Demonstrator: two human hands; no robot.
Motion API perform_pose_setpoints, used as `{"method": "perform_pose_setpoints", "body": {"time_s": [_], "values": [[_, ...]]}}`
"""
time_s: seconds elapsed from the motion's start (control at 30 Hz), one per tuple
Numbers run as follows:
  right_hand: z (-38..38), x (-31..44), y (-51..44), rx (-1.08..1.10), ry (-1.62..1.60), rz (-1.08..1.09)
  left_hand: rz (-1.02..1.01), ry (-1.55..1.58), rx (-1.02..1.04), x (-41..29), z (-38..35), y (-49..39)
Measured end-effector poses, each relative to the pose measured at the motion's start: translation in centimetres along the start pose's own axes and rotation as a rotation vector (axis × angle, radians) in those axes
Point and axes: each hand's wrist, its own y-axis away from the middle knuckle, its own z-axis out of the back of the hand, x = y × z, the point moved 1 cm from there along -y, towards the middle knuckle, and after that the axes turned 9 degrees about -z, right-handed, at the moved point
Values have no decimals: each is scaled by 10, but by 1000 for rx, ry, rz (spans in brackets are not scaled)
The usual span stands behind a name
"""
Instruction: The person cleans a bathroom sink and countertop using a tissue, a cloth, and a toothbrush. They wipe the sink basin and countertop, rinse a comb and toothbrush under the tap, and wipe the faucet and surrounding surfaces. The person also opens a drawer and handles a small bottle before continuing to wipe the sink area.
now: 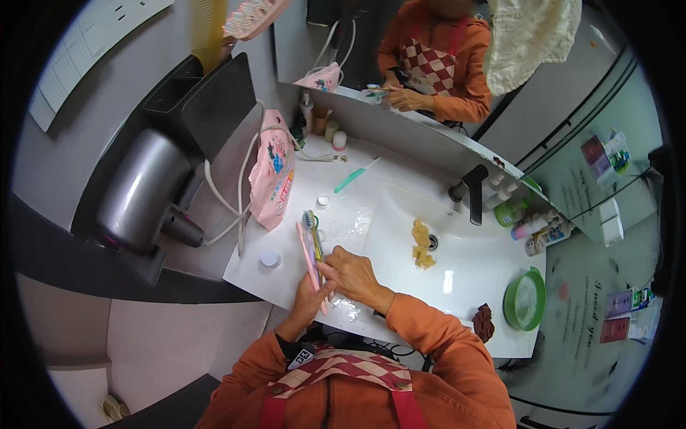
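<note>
My left hand [311,300] grips a bunch of several toothbrushes [306,246], a pink one among them, with their heads pointing away from me over the counter's left part. Against the same handles are the fingers of my right hand [353,273]; its fingertips are partly hidden. A small white cap [322,201] lies beyond the brush heads, and a white round lid [270,259] lies to their left. Farther back is a teal-handled thin brush [351,180]. In the white sink [482,257], yellowish sponge-like pieces [421,236] lie beside the drain.
A pink package [273,171] and a white cable [246,209] are at the left, near a grey hair dryer [144,187]. The black faucet [474,193] rises behind the sink. Bottles [512,212], a green bowl [525,300] and a brown cloth [483,323] sit at the right. Water wets the counter.
</note>
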Motion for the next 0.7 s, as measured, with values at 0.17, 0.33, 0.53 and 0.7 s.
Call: {"method": "perform_pose_setpoints", "body": {"time_s": [0.17, 0.33, 0.53, 0.7], "values": [[-6, -48, -24, 436, -529, -136, 146, -164, 2, -15, 10, 7], [2, -130, -113, 151, -452, -282, 181, -136, 34, -23, 17, 16], [-7, -167, -181, -317, 145, -441, 320, -163, 195, -36, 30, 33], [-11, -166, -197, -288, 286, -671, 193, -86, 235, -30, 34, 39]]}}
